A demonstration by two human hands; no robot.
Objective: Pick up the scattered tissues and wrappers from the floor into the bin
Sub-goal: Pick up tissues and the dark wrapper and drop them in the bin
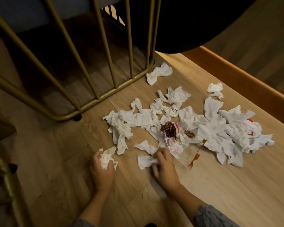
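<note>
Several crumpled white tissues (184, 115) lie scattered over the wooden floor (236, 185). Among them sits a brown and white snack wrapper (170, 130), with a clear plastic wrapper (185, 154) edged in orange just below it. My left hand (102, 171) grips a wad of tissue (107, 157) near the floor. To its right, my right hand (164, 167) pinches a small crumpled tissue (145, 161) lying on the floor, next to the clear wrapper. No bin shows in the head view.
A gold metal frame with slanted bars (95, 79) stands on the floor at the left and back. A dark round tabletop (195, 22) overhangs at top right. An orange wooden edge (236, 74) borders the floor on the right.
</note>
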